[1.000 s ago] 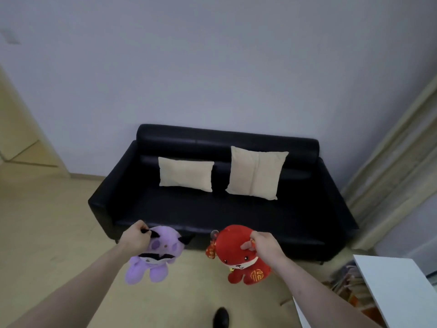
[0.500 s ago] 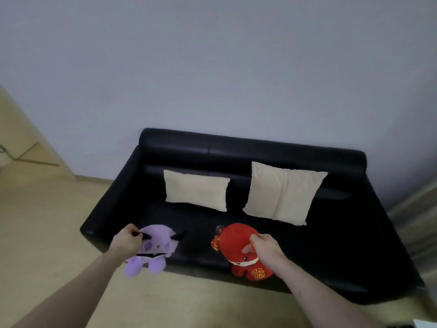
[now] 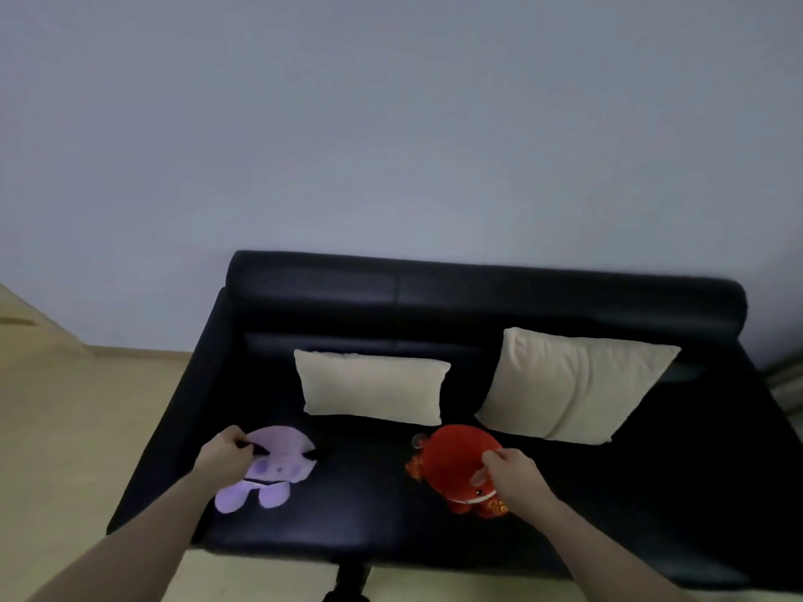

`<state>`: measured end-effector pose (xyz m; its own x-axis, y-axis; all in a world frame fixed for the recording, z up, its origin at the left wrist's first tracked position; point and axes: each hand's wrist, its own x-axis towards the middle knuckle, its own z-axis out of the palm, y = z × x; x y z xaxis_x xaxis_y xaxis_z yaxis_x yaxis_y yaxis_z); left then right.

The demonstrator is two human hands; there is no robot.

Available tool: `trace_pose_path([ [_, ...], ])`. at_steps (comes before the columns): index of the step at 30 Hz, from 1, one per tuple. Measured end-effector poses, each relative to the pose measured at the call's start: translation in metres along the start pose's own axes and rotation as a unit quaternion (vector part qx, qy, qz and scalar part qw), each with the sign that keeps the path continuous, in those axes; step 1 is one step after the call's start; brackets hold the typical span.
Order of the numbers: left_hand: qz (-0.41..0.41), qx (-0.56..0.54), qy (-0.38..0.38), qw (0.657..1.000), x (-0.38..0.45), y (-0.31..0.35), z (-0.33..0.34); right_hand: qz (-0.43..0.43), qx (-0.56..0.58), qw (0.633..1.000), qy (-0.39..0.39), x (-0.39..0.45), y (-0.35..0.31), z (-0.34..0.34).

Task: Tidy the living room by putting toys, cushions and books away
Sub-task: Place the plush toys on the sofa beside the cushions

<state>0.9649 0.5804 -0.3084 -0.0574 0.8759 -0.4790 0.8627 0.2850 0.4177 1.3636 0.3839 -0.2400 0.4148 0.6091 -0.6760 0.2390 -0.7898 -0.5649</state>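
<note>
My left hand (image 3: 223,456) grips a purple plush toy (image 3: 273,467) by its black ear, over the left part of the black sofa's (image 3: 391,510) seat. My right hand (image 3: 510,473) grips a red plush toy (image 3: 456,462) by its head, over the middle of the seat. Whether either toy touches the seat I cannot tell. Two cream cushions lean against the sofa's backrest: a smaller one (image 3: 373,386) behind the purple toy and a larger one (image 3: 578,384) to the right.
The sofa stands against a plain pale wall (image 3: 391,145). Yellowish floor (image 3: 74,427) lies to the left and in front of it. A dark shoe tip (image 3: 345,595) shows at the bottom edge.
I have come closer to the sofa. Both hands have carried the toys forward from above the floor to above the seat. The white table at the right has left the view.
</note>
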Motion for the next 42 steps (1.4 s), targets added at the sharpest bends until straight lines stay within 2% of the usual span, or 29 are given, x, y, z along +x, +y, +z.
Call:
trace_pose_path([
  [4, 0.001, 0.021, -0.054, 0.998, 0.091, -0.004, -0.008, 0.039, -0.009, 0.999, 0.004, 0.051, -0.042, 0.03],
  [11, -0.023, 0.031, -0.086, 0.996, 0.215, -0.014, 0.003, 0.086, -0.021, 0.996, -0.015, 0.123, -0.088, 0.067],
  [21, -0.077, -0.035, -0.042, 0.996, 0.31, -0.025, 0.025, 0.122, 0.002, 0.992, 0.007, 0.169, -0.118, 0.098],
  [26, -0.14, -0.057, -0.022, 0.988, 0.331, -0.037, 0.033, 0.137, 0.026, 0.99, 0.013, 0.175, -0.112, 0.106],
  [28, -0.139, -0.074, -0.014, 0.987, 0.329, -0.037, 0.035, 0.14, 0.033, 0.99, 0.014, 0.176, -0.109, 0.107],
  [30, -0.122, -0.081, -0.032, 0.989, 0.325, -0.033, 0.036, 0.137, 0.023, 0.99, 0.018, 0.174, -0.106, 0.106],
  [34, -0.052, -0.001, -0.11, 0.993, 0.319, -0.037, 0.047, 0.138, 0.029, 0.989, 0.037, 0.168, -0.105, 0.101],
  [38, -0.003, 0.047, -0.139, 0.989, 0.281, -0.012, 0.054, 0.133, 0.046, 0.989, 0.037, 0.156, -0.111, 0.092],
  [42, 0.103, 0.143, -0.233, 0.956, 0.238, 0.026, 0.067, 0.136, 0.052, 0.988, 0.057, 0.123, -0.111, 0.071],
])
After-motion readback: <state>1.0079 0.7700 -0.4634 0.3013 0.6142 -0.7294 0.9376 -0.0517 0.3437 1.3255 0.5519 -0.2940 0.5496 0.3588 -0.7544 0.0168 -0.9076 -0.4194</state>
